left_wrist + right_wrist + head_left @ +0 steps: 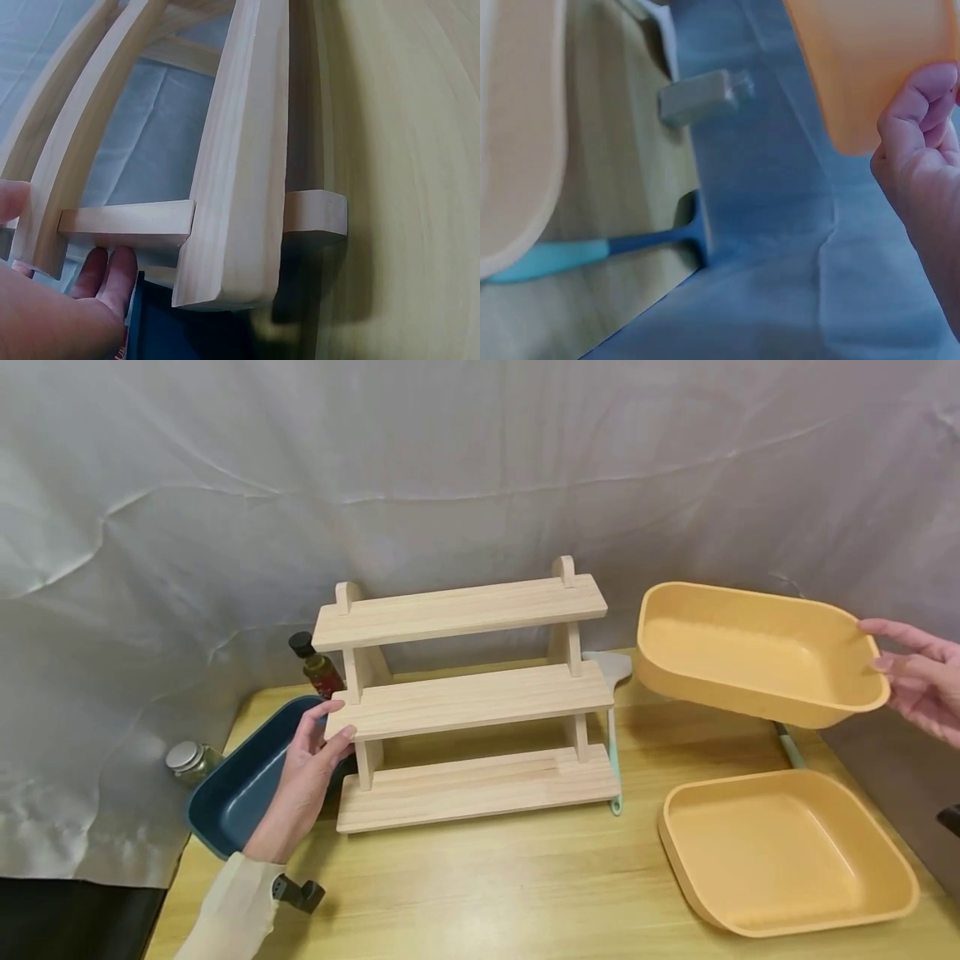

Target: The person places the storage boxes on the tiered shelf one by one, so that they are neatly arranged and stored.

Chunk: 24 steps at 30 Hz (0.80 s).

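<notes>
A pale wooden three-step display shelf (pixel 480 700) stands mid-table in the head view. My left hand (pixel 300 777) grips the left end of its middle board, thumb on top; the left wrist view shows fingers (pixel 120 277) beneath the side strut. At the right, my right hand (pixel 926 677) pinches the short end of a yellow bin (pixel 750 647), held tilted above the table. In the right wrist view the bin (pixel 877 67) hangs from the fingers. A second yellow bin (pixel 780 852) sits on the table in front of it.
Left of the shelf are a dark blue bin (pixel 243 797), a lidded glass jar (pixel 191 760) and a black-capped bottle (pixel 318 667). A spatula (pixel 612 735) lies by the shelf's right end. Another utensil (pixel 592 251) and a bottle (pixel 697 97) lie near the grey curtain (pixel 480 468).
</notes>
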Available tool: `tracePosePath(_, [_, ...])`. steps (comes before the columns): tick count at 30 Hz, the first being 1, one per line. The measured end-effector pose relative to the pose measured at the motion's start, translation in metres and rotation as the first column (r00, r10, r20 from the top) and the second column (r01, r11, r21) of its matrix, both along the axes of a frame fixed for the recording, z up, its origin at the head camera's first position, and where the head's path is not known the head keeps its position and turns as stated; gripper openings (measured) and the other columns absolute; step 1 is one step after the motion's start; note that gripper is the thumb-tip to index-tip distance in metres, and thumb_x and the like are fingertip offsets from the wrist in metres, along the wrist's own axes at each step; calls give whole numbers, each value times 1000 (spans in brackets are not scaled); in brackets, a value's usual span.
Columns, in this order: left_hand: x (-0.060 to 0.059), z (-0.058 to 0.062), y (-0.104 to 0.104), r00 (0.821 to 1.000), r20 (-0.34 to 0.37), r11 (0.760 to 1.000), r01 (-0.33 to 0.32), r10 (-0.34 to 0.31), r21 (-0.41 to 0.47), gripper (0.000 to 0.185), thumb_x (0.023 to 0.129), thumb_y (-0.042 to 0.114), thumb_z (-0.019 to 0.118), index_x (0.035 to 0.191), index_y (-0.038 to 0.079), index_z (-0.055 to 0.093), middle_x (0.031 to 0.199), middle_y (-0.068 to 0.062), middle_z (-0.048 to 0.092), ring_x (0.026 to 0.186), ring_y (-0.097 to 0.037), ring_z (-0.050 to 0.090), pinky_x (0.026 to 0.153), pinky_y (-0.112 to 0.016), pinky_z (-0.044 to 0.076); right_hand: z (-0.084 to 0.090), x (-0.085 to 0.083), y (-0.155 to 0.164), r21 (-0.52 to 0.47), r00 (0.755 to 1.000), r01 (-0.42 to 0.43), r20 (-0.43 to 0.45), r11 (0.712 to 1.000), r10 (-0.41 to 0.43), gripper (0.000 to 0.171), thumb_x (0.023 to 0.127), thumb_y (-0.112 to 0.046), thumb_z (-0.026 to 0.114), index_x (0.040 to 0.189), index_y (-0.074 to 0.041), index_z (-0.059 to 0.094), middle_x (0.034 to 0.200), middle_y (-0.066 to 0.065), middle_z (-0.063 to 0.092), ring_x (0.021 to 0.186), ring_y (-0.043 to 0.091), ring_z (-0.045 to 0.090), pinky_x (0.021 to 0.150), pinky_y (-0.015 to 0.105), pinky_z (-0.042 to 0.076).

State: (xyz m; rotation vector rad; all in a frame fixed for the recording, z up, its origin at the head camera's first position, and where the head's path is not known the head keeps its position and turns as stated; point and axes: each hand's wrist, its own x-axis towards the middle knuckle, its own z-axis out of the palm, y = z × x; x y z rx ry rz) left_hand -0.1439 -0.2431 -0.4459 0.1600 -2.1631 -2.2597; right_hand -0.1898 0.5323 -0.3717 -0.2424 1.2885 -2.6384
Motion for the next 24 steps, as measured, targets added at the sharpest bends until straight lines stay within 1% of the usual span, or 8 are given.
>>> tracePosePath(2, [-1,0,1,1000,3,1000,0,0,1,50,112,23,66,157,19,44,157,-2,38,131,-23,51,119,-42,42,5,-2,-4,-25,1000,-12,-6,1000,12,56,107,23,26,144,4,65,122,29,73,103,41,77,80,46,65])
tracePosePath(8, [-1,3,3,1000,14,1000,-3,3,-30,50,113,25,66,157,19,43,160,-3,35,131,-23,51,123,-50,37,27,-9,-21,-90,991,-133,-26,987,131,58,110,19,21,148,3,62,123,33,71,104,45,76,85,46,63])
tracePosePath(10, [-1,5,4,1000,11,999,-1,1,-47,51,113,26,65,157,18,42,161,-4,35,131,-23,51,124,-52,36,34,-11,-30,-103,989,-144,-31,984,142,58,110,18,21,149,2,61,122,34,71,102,46,77,85,47,63])
tracePosePath(13, [-1,6,5,1000,7,998,-1,1,-61,52,112,26,66,157,16,42,161,-4,36,130,-23,52,124,-53,36,44,-15,-45,-142,987,-158,-51,977,153,58,111,18,19,151,4,58,125,36,69,101,47,76,86,49,62])
tracePosePath(16, [-1,6,5,1000,7,998,-1,2,-58,52,112,26,66,157,16,42,157,-5,39,129,-22,53,124,-53,36,56,-20,-63,-135,989,-148,-50,980,142,56,111,17,19,152,4,56,124,35,70,98,48,77,76,47,65])
tracePosePath(18, [0,6,5,1000,8,998,-4,5,-58,51,112,25,66,157,16,43,154,-5,41,128,-21,55,123,-51,38,67,-25,-76,-100,992,-122,-32,987,119,53,112,15,23,151,2,56,122,33,71,97,46,77,72,46,65])
tracePosePath(20, [0,6,5,1000,8,998,-6,6,-59,50,112,25,66,156,17,43,153,-4,42,127,-20,55,120,-46,41,78,-30,-89,-64,994,-112,-4,992,112,52,113,15,26,152,-1,57,119,31,72,96,46,77,69,44,65])
tracePosePath(24, [0,5,7,1000,0,999,-4,4,-50,49,112,24,66,155,17,44,152,-5,43,126,-20,56,111,-32,47,98,-42,-115,-28,991,-128,27,991,129,51,113,14,30,152,-2,57,117,30,72,93,43,78,75,45,65])
